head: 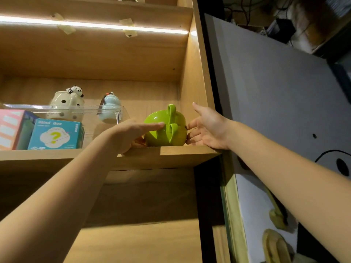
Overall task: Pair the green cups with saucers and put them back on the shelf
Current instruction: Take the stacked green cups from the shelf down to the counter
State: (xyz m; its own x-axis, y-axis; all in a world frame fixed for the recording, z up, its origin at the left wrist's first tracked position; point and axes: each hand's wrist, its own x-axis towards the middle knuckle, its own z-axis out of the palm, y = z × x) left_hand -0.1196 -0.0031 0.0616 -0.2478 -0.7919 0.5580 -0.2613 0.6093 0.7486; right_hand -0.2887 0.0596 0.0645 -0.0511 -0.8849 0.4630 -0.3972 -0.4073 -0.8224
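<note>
Left hand [125, 135]: fingers extended and held together, tips resting on the left side of the stacked glossy lime-green ceramic cups [166, 128]; the thumb is hidden beneath. Right hand [208, 128]: fingers spread apart, lower fingertips touching the right side of the stack, index finger raised clear. Neither hand is visibly clamped; the stack sits bracketed between them.

The cups stand on the wooden shelf board [171, 154] at its right end, near the front edge, just beside the cabinet side panel. Two loop handles face the camera. No saucers can be made out.

Handling judgement: glazed ceramic is rigid, smooth, likely slippery and chip-prone; nested cups may shift. Grip the bodies from both sides, or use the handles.

To the left: a clear plastic tray [76, 109] and a teal cardboard box [57, 134].
</note>
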